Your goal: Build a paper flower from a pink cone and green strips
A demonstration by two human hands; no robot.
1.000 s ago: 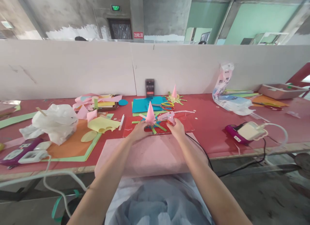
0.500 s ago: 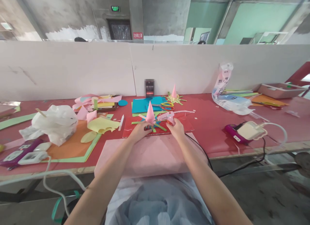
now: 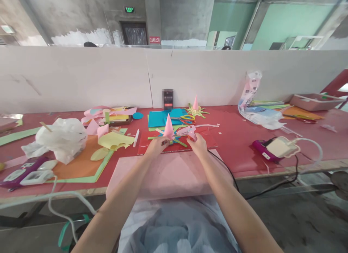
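A pink paper cone (image 3: 168, 129) stands upright on a blue base with green paper strips (image 3: 180, 142) spreading out around it. My left hand (image 3: 156, 147) is at the cone's lower left, its fingers curled in on the base of this papercraft. In my right hand (image 3: 199, 145) is a pink hot glue gun (image 3: 187, 131), gripped by its handle, with its nozzle pointing left toward the cone's base. A clear glue stick trails from the gun's back. Beneath the cone lies a red sheet (image 3: 144, 147). Exact fingertip contact on the left is too small to make out.
Yellow-handled scissors (image 3: 187, 117) rest on blue sheets (image 3: 155, 119) behind the cone. A second pink cone (image 3: 195, 103) stands farther back. Paper scraps (image 3: 115, 140) and a white plastic bag (image 3: 62, 137) lie left. Power strips (image 3: 265, 151) flank the work area; a black cord (image 3: 225, 165) runs right.
My left hand has shifted slightly left, and its fingers have drawn in at the cone's base. The right hand and glue gun look almost still.
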